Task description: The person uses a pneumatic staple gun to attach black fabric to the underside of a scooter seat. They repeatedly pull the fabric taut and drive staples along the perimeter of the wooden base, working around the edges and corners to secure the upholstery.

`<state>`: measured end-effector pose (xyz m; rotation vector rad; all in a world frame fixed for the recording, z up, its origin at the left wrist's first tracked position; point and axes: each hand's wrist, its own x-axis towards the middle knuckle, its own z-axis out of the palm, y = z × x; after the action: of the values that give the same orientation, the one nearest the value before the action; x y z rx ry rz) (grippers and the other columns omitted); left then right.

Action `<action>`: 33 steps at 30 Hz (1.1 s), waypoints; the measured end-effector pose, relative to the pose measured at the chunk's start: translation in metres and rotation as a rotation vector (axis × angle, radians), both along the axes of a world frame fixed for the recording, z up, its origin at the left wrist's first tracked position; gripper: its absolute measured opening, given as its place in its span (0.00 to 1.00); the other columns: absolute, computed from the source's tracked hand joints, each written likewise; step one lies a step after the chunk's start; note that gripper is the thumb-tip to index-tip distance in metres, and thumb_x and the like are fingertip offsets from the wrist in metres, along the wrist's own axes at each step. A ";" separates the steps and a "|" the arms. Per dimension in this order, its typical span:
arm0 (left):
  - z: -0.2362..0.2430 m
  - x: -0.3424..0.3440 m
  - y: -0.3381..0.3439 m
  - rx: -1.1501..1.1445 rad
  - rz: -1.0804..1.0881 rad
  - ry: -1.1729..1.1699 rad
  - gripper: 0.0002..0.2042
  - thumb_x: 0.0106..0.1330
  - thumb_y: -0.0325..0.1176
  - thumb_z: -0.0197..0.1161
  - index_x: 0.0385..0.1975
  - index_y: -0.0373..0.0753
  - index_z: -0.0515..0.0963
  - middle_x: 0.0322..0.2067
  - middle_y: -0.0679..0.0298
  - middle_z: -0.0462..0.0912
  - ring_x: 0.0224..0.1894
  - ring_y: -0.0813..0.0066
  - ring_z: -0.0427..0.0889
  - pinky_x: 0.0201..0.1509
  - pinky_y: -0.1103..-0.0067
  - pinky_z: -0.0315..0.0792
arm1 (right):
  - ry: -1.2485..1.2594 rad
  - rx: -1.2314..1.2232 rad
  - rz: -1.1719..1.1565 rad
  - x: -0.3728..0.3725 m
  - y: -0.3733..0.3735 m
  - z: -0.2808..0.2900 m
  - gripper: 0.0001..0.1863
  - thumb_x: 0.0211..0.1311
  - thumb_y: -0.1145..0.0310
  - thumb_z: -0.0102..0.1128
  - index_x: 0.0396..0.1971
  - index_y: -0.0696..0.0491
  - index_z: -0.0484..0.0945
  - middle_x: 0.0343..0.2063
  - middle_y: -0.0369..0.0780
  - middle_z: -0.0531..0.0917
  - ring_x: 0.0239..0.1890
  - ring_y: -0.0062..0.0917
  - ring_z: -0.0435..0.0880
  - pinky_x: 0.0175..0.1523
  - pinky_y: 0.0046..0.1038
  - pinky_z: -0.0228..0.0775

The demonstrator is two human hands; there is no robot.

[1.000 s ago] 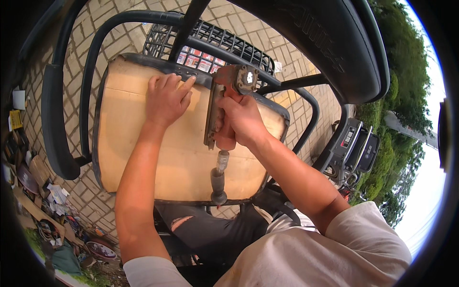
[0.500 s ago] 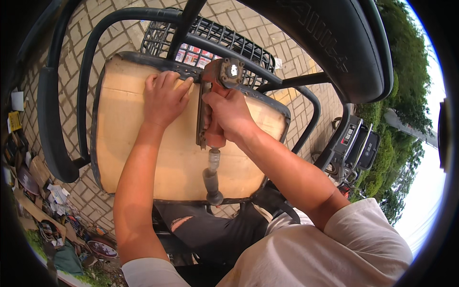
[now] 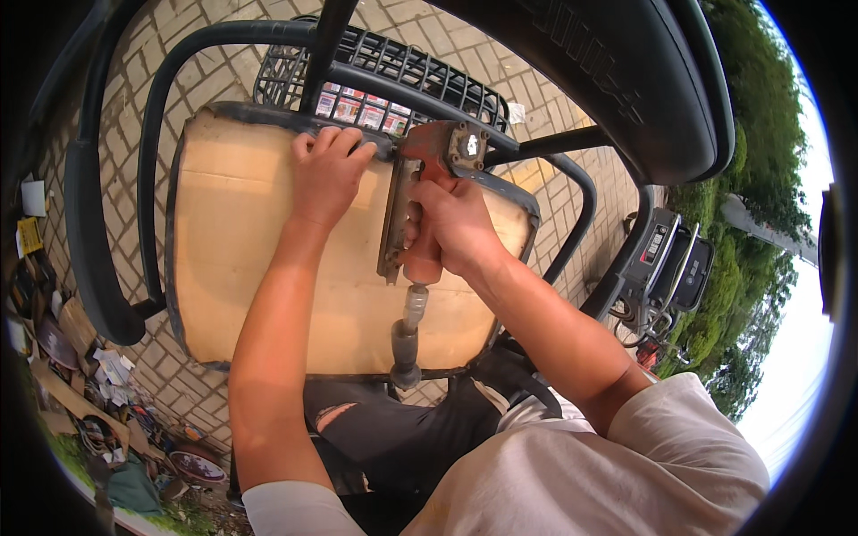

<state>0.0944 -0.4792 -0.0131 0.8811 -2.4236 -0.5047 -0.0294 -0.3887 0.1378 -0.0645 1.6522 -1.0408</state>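
A tan board point(image 3: 232, 232), edged with folded black covering point(image 3: 259, 113), lies on the frame of a black metal chair point(image 3: 156, 116). My left hand point(image 3: 329, 174) rests at the board's far edge, its fingertips bent and pressing on the black covering. Just right of it, my right hand point(image 3: 451, 219) grips the handle of a red, worn pneumatic stapler point(image 3: 429, 143), whose head is over the far edge. A fitting and dark hose end point(image 3: 404, 348) hang from the tool toward me; whether its nose touches the covering, I cannot tell.
A black padded backrest point(image 3: 626, 80) arches over the upper right. Behind the board is a black wire basket point(image 3: 384, 71) with printed items inside. A parked scooter point(image 3: 661, 277) stands at right on brick paving. Scraps of cardboard and rubbish point(image 3: 76, 375) lie at lower left, greenery at far right.
My left hand has shifted right along the far edge, its fingers now more bent. The stapler in my right hand moved left, then back right, and sits further right relative to the board.
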 end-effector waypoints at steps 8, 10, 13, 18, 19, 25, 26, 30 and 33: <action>-0.008 0.002 0.007 0.008 -0.021 -0.005 0.10 0.57 0.28 0.66 0.39 0.44 0.83 0.46 0.74 0.82 0.55 0.73 0.76 0.59 0.62 0.62 | 0.007 -0.022 0.151 0.005 -0.023 -0.005 0.06 0.65 0.75 0.55 0.27 0.59 0.74 0.16 0.40 0.76 0.16 0.25 0.76 0.23 0.30 0.69; -0.006 0.008 0.010 0.018 -0.026 -0.014 0.09 0.57 0.29 0.67 0.38 0.44 0.83 0.47 0.73 0.82 0.56 0.73 0.76 0.60 0.62 0.62 | 0.019 0.010 0.151 0.010 -0.026 -0.006 0.07 0.64 0.75 0.55 0.25 0.59 0.74 0.16 0.40 0.76 0.15 0.26 0.75 0.22 0.30 0.69; -0.003 0.012 0.015 0.007 -0.016 0.007 0.09 0.55 0.31 0.68 0.37 0.44 0.83 0.49 0.73 0.82 0.58 0.74 0.75 0.62 0.61 0.62 | 0.025 0.029 0.127 0.014 -0.028 -0.009 0.08 0.64 0.75 0.55 0.25 0.59 0.74 0.16 0.40 0.76 0.15 0.27 0.76 0.22 0.30 0.69; -0.004 0.013 0.016 0.012 0.007 0.004 0.08 0.54 0.32 0.68 0.35 0.44 0.84 0.49 0.74 0.82 0.58 0.74 0.75 0.63 0.60 0.61 | 0.023 0.012 0.117 0.016 -0.029 -0.014 0.07 0.64 0.75 0.56 0.26 0.60 0.75 0.16 0.40 0.76 0.15 0.27 0.76 0.21 0.31 0.69; -0.005 0.013 0.017 0.011 0.008 0.005 0.08 0.54 0.32 0.68 0.34 0.44 0.84 0.49 0.74 0.82 0.58 0.74 0.75 0.63 0.60 0.61 | 0.026 -0.003 0.119 0.017 -0.028 -0.016 0.07 0.64 0.74 0.56 0.26 0.60 0.75 0.16 0.40 0.76 0.15 0.27 0.76 0.21 0.31 0.69; -0.007 0.014 0.018 0.010 0.012 0.023 0.07 0.54 0.33 0.69 0.33 0.45 0.84 0.48 0.74 0.82 0.58 0.75 0.75 0.64 0.60 0.61 | 0.049 0.020 0.172 0.018 -0.030 -0.010 0.07 0.64 0.75 0.55 0.26 0.59 0.75 0.16 0.40 0.76 0.15 0.27 0.76 0.21 0.32 0.69; -0.007 0.014 0.018 0.013 0.015 0.029 0.07 0.54 0.33 0.69 0.33 0.45 0.84 0.48 0.74 0.82 0.58 0.75 0.75 0.64 0.60 0.61 | 0.047 0.023 0.183 0.019 -0.031 -0.009 0.07 0.64 0.75 0.55 0.26 0.59 0.75 0.17 0.40 0.76 0.15 0.27 0.76 0.21 0.32 0.69; -0.004 0.013 0.019 0.025 0.028 0.019 0.06 0.55 0.33 0.68 0.31 0.45 0.84 0.48 0.74 0.82 0.58 0.77 0.75 0.64 0.59 0.61 | 0.050 0.062 0.213 0.018 -0.036 -0.007 0.06 0.64 0.75 0.55 0.27 0.59 0.74 0.17 0.40 0.76 0.16 0.27 0.76 0.22 0.32 0.70; -0.003 0.013 0.020 0.074 0.034 -0.009 0.05 0.56 0.32 0.67 0.32 0.45 0.84 0.48 0.74 0.82 0.58 0.77 0.75 0.64 0.60 0.61 | 0.064 0.087 0.224 0.021 -0.036 -0.006 0.06 0.64 0.75 0.56 0.27 0.59 0.73 0.17 0.40 0.75 0.16 0.27 0.75 0.22 0.32 0.70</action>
<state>0.1073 -0.4596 -0.0157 0.9562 -2.4073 -0.5815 -0.0082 -0.4252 0.1322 -0.2218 1.7025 -0.8034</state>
